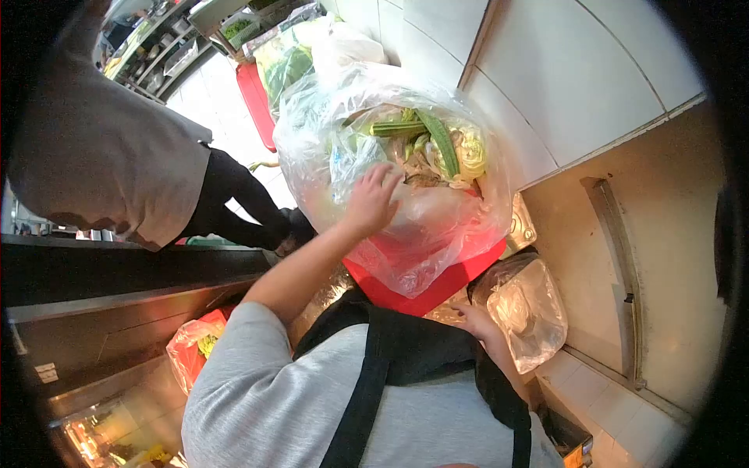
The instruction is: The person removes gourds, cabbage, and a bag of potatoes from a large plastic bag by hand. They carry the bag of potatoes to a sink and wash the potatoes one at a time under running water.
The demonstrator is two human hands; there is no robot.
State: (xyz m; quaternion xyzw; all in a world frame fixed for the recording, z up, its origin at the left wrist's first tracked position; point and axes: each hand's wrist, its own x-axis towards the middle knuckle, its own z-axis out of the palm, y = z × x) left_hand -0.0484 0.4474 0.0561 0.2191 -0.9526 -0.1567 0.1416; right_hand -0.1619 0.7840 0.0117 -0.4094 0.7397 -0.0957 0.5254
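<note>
A large clear plastic bag (413, 269) lines a red bin (456, 285) in front of me. In its mouth lie a long ridged green vegetable (441, 144), a shorter green piece (396, 128), a pale yellow-green leafy head (470, 154) and brown scraps (421, 170). Over the bag's left side is my left hand (377, 196), fingers stretched and apart, beside a crumpled translucent plastic bag (351, 160) inside. My right hand (477, 321) is low at the bin's near right edge, fingers extended, close to a clear plastic-wrapped container (529, 316).
A person in a grey top (117, 156) and dark trousers stands at the left, beside a dark counter (140, 273). Bagged greens (285, 66) and a red crate (256, 105) lie beyond the bin. A metal tin (520, 222) and a cabinet door (671, 234) are at right.
</note>
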